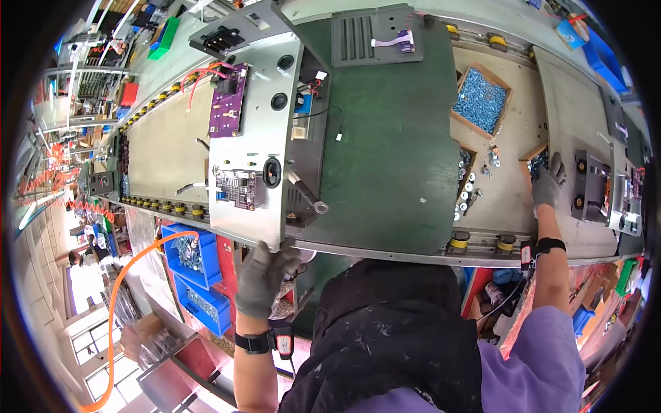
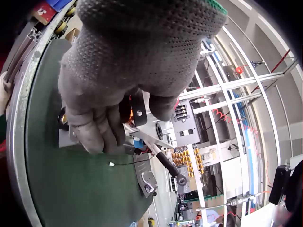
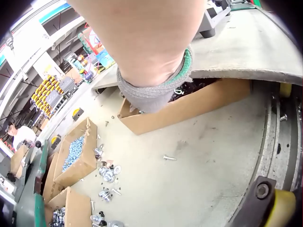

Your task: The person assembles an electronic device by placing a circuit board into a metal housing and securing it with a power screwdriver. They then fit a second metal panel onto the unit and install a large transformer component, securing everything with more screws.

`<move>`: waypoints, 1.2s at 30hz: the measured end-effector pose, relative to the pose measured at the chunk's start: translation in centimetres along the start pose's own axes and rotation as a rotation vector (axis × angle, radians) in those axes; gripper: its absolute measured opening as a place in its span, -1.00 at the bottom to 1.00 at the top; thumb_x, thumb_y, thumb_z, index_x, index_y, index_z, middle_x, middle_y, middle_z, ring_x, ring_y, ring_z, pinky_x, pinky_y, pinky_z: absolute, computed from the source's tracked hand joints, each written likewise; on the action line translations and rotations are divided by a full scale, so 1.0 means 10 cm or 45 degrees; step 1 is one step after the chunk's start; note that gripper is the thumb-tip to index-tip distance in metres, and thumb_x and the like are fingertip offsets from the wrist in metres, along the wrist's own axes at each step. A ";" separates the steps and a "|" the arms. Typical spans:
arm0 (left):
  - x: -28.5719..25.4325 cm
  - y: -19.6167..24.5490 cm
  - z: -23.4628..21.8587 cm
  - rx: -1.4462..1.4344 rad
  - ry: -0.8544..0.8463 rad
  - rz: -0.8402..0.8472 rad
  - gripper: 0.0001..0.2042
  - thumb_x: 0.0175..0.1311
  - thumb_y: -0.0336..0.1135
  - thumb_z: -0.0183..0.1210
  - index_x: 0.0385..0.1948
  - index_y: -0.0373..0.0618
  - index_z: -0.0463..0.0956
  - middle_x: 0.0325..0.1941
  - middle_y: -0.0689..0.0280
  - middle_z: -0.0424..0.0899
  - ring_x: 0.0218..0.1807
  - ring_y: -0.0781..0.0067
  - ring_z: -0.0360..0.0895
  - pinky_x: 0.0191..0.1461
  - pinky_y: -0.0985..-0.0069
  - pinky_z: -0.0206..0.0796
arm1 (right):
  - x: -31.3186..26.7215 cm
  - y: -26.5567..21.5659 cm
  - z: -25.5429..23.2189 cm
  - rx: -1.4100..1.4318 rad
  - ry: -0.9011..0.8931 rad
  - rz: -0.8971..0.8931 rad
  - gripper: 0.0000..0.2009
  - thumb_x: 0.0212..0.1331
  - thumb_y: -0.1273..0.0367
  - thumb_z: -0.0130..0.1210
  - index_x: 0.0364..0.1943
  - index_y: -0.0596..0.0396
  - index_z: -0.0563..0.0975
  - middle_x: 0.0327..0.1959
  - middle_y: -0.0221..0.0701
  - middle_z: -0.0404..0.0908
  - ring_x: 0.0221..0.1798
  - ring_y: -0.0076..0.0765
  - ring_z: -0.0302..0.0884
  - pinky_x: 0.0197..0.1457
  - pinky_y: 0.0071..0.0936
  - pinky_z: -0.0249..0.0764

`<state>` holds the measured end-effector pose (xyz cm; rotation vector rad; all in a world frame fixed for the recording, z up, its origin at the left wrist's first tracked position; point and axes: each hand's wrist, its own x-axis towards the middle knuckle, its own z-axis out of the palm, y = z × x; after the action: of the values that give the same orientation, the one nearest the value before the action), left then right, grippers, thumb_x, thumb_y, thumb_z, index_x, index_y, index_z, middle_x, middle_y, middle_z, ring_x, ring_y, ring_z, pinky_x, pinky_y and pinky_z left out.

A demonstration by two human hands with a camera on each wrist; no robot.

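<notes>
My gloved left hand [image 1: 265, 275] is at the near end of an open metal chassis [image 1: 258, 138], which carries a purple circuit board [image 1: 228, 103] and a smaller board [image 1: 237, 189]. In the left wrist view, the thumb and fingers of that left hand [image 2: 123, 80] lie on either side of the chassis end, gripping it. My gloved right hand [image 1: 549, 180] reaches into a cardboard box [image 1: 536, 162] of small dark parts. In the right wrist view the box [image 3: 189, 111] shows under the glove cuff, and the fingers are hidden inside it.
A green work board [image 1: 385, 151] lies beside the chassis, with a grey vented panel [image 1: 358, 41] at its far end. Blue screws fill another cardboard box [image 1: 506, 107]. Loose screws and washers [image 3: 108, 174] lie nearby. A second assembly [image 1: 599, 186] stands at the right.
</notes>
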<state>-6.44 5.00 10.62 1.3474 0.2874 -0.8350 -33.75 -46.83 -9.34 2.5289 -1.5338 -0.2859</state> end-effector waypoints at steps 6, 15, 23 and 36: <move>0.13 -0.12 0.19 -0.095 -0.147 -0.158 -0.62 0.36 -0.12 0.04 0.07 -0.15 0.32 -0.03 0.12 0.55 -0.06 0.26 0.56 -0.03 0.38 0.45 | 0.04 -0.10 -0.03 -0.173 -0.109 0.059 -0.76 0.07 0.36 0.13 -0.13 -0.10 0.58 0.49 -0.37 -0.16 0.48 -0.04 -0.12 0.41 -0.02 0.04; 0.17 -0.36 0.47 0.077 -0.135 -0.294 -0.62 0.38 -0.17 0.02 0.10 -0.20 0.30 -0.10 0.11 0.53 -0.08 0.26 0.51 -0.02 0.36 0.42 | -0.01 -0.02 -0.13 1.180 -0.015 0.194 -0.74 0.14 0.31 0.08 -0.09 0.06 0.54 0.22 -0.27 0.35 0.23 -0.18 0.31 0.28 -0.19 0.25; 0.42 -0.69 -0.35 0.557 0.344 0.106 -0.70 0.34 -0.33 0.05 0.02 -0.27 0.39 -0.23 0.22 0.57 -0.26 0.36 0.54 -0.15 0.45 0.42 | -1.01 -2.08 -1.56 2.489 -1.181 -0.567 -0.66 0.25 0.16 -0.03 -0.13 0.17 0.50 -0.45 -0.44 0.44 -0.52 -0.52 0.34 -0.45 -0.53 0.30; 1.26 -0.07 -1.03 2.180 -0.191 1.227 -0.75 0.27 -0.22 0.02 -0.21 -0.18 0.56 -0.22 0.11 0.64 -0.16 0.04 0.57 -0.01 0.20 0.31 | -1.89 -3.02 -1.89 2.690 -2.565 -0.475 -0.78 0.22 0.35 0.00 -0.09 0.08 0.36 -0.57 -0.45 0.45 -0.72 -0.66 0.15 -0.69 -0.58 0.11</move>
<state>4.51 10.04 -0.31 2.5440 -1.4411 -0.1635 -11.67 -15.40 3.03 -0.2924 0.1427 0.4671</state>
